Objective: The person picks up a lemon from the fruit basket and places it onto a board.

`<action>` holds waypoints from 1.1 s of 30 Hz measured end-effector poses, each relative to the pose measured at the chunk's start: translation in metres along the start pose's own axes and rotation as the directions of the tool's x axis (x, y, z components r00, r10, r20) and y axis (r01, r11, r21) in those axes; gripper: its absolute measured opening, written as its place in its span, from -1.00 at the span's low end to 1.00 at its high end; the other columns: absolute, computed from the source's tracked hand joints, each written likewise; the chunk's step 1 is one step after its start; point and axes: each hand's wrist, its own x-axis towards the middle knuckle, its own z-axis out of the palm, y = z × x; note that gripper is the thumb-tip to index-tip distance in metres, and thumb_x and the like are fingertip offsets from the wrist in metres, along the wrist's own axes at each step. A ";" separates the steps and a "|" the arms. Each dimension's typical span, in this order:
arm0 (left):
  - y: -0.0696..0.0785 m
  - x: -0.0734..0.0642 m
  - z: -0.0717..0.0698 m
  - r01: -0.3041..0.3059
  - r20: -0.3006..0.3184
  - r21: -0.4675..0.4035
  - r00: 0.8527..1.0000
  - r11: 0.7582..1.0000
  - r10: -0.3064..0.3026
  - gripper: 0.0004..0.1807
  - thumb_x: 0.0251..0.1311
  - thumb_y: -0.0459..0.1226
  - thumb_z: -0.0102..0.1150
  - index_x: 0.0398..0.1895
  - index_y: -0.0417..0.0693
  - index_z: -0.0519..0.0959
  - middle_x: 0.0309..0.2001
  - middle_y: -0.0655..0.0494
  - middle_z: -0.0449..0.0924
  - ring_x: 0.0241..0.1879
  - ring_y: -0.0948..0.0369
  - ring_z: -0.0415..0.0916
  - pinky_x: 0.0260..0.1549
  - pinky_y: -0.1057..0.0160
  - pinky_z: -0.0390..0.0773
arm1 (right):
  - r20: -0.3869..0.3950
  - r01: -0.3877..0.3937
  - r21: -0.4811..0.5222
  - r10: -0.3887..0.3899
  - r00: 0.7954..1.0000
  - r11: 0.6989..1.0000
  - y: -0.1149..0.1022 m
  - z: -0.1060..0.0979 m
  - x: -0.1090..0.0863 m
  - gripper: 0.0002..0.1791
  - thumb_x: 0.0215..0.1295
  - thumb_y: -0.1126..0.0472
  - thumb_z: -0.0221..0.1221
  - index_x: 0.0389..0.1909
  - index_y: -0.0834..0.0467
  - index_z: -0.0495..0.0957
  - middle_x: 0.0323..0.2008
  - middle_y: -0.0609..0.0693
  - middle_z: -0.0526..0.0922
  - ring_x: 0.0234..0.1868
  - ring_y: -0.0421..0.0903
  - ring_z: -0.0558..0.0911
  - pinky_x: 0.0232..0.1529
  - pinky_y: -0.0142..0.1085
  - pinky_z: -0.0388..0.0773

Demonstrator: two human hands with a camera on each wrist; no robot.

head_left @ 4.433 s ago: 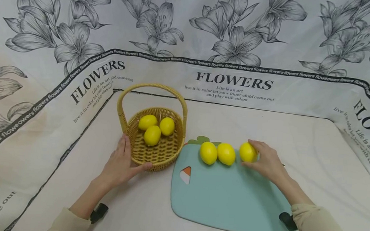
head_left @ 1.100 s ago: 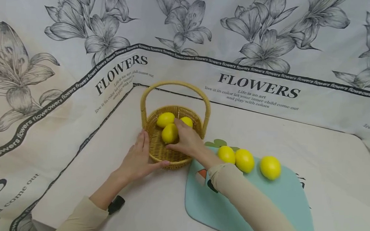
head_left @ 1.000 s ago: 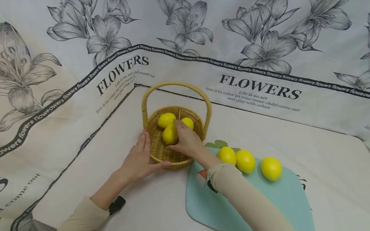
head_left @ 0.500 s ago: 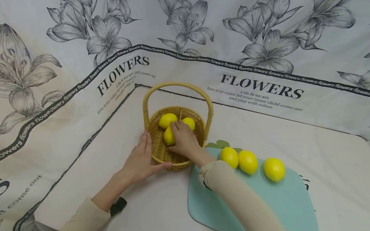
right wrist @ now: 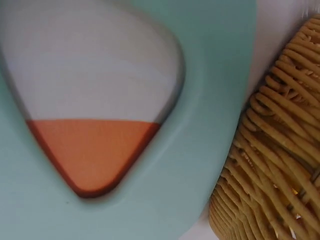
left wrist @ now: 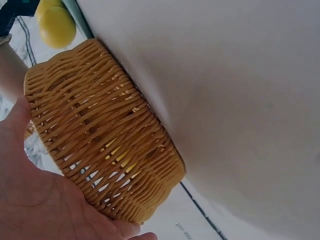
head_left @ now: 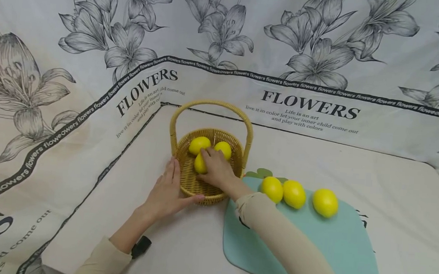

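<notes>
A woven basket (head_left: 189,181) with a tall arched handle holds three yellow lemons. Inside it, my right hand (head_left: 218,168) has its fingers curled over the front lemon (head_left: 199,164), partly covering it. Behind sit a left lemon (head_left: 199,145) and a right lemon (head_left: 224,148). My left hand (head_left: 164,196) lies against the basket's left side, fingers straight, thumb stretched along the front rim. From the left wrist, the woven wall (left wrist: 107,130) stands beside the palm (left wrist: 45,205). The right wrist view shows no fingers, only the board's cutout and the basket's side (right wrist: 275,150).
A pale teal cutting board (head_left: 257,252) lies right of the basket, under the right forearm. Along its far edge are two adjoining lemons (head_left: 294,194) and one apart (head_left: 325,203). Flower-printed cloth (head_left: 303,105) rises behind and at the left.
The right hand has left a lemon on the board and gone left into the basket. Over the last second its fingers have come further over the front lemon. The left hand stays at the basket.
</notes>
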 end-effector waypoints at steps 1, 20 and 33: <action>0.000 0.000 0.000 0.000 -0.001 0.002 1.000 1.000 0.000 0.36 0.04 0.38 0.09 0.46 -0.34 -0.44 0.51 -0.27 -0.51 0.52 -0.11 -0.36 0.39 -0.24 -0.01 | 0.000 0.006 0.015 -0.006 1.000 1.000 0.000 0.000 -0.001 -0.11 0.11 0.05 0.39 0.38 0.29 0.21 0.33 0.26 0.33 0.35 0.17 0.35 0.42 0.02 0.18; 0.001 0.000 0.000 0.007 0.005 0.020 1.000 1.000 -0.007 0.37 0.03 0.41 0.06 0.47 -0.32 -0.45 0.52 -0.25 -0.50 0.53 -0.07 -0.40 0.39 -0.29 -0.14 | 0.019 0.020 0.118 -0.023 1.000 0.993 -0.005 -0.004 -0.004 -0.08 0.10 0.16 0.39 0.41 0.35 0.14 0.40 0.34 0.21 0.34 0.19 0.38 0.30 -0.09 0.39; 0.001 0.001 0.000 0.011 0.015 0.023 1.000 1.000 -0.012 0.37 0.02 0.41 0.05 0.47 -0.33 -0.43 0.52 -0.26 -0.49 0.53 -0.09 -0.38 0.39 -0.29 -0.14 | -0.048 -0.007 0.143 0.014 0.999 0.990 -0.007 -0.018 -0.014 -0.05 0.06 0.13 0.42 0.41 0.32 0.16 0.39 0.29 0.26 0.30 0.17 0.43 0.25 -0.09 0.44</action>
